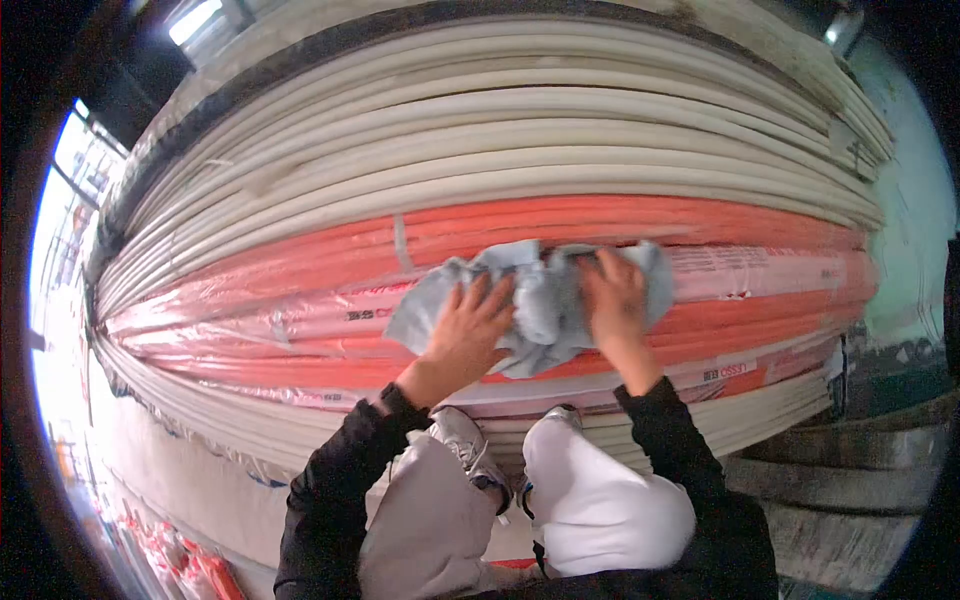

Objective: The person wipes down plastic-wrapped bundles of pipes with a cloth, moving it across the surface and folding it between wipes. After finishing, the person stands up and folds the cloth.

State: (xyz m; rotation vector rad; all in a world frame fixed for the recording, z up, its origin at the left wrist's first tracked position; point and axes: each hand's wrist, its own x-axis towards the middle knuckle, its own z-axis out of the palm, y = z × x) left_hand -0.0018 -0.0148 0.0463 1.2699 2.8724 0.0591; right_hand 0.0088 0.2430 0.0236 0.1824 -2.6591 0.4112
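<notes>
A crumpled grey-blue cloth [537, 300] lies across the red, plastic-wrapped pipes [480, 222] in the middle of the view. On its left part rests my left hand [468, 328], palm down with the fingers spread. My right hand [614, 300] is on the right part of the cloth, somewhat blurred, and its fingers look apart. Folds of cloth bunch up between the two hands. Printed labels show on the wrapping to either side.
Long cream pipes [500, 130] are stacked beyond the red ones, and more lie on the near side. My shoes [462, 440] are at the near edge. Grey planks [850, 490] lie at lower right, beside a pale green wall [915, 200].
</notes>
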